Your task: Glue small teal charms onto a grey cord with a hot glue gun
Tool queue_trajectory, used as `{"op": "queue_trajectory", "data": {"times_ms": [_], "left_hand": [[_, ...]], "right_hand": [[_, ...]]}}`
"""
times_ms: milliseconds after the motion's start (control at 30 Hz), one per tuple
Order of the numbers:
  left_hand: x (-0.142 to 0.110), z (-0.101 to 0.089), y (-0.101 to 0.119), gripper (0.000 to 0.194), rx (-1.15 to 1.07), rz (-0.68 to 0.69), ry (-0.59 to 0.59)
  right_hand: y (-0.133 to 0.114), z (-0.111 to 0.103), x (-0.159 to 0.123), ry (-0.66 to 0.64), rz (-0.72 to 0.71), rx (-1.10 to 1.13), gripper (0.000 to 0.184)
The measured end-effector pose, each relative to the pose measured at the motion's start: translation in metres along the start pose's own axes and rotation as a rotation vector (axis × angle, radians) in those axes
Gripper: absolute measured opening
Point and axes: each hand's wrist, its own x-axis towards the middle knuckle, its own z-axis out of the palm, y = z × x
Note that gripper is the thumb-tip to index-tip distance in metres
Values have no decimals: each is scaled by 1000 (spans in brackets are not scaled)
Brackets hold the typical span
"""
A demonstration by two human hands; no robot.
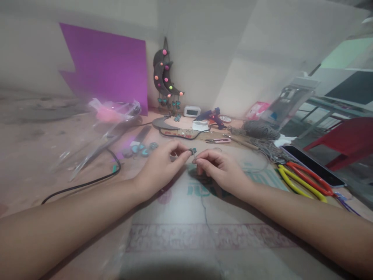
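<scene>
Pinching a small dark piece with a teal bit on it (192, 150), the left hand (163, 165) has its thumb and forefinger meeting at a spot nearer the person than the white clock (192, 112) and almost in line with it. The right hand (223, 167) has thumb and forefinger pressed together just beside that piece, on what looks like a thin end; too small to tell exactly. Both hands are above a pale printed sheet (180, 212) in front of the clock, and a thin grey strand (204, 210) runs down the sheet toward the person.

Left of the clock and nearer are blue-teal pieces (139, 149) and a black cord (87, 186); a grey crescent (166, 123) is near its left side. Just right of it is a blue glue gun (212, 116) with a red light, and nearer, pink-handled snips (218, 140). Farther right are grey yarn (259, 130), a phone (313, 165) and yellow and red handles (303, 181). Up and left of the clock are a crescent ornament with bright pompoms (166, 74) and a purple sheet (110, 66).
</scene>
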Motion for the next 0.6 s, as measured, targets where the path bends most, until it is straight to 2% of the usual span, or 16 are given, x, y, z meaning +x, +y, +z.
{"op": "queue_trajectory", "data": {"times_ms": [133,333,600], "left_hand": [[-1,0,1,14,-23,11,-25],[-1,0,1,13,-41,12,-36],[-2,-1,-1,13,-51,43,-25]], "right_hand": [[1,1,-1,-60,-14,3,20],[1,0,1,-60,35,-26,24],[4,-2,4,112,54,107,27]]}}
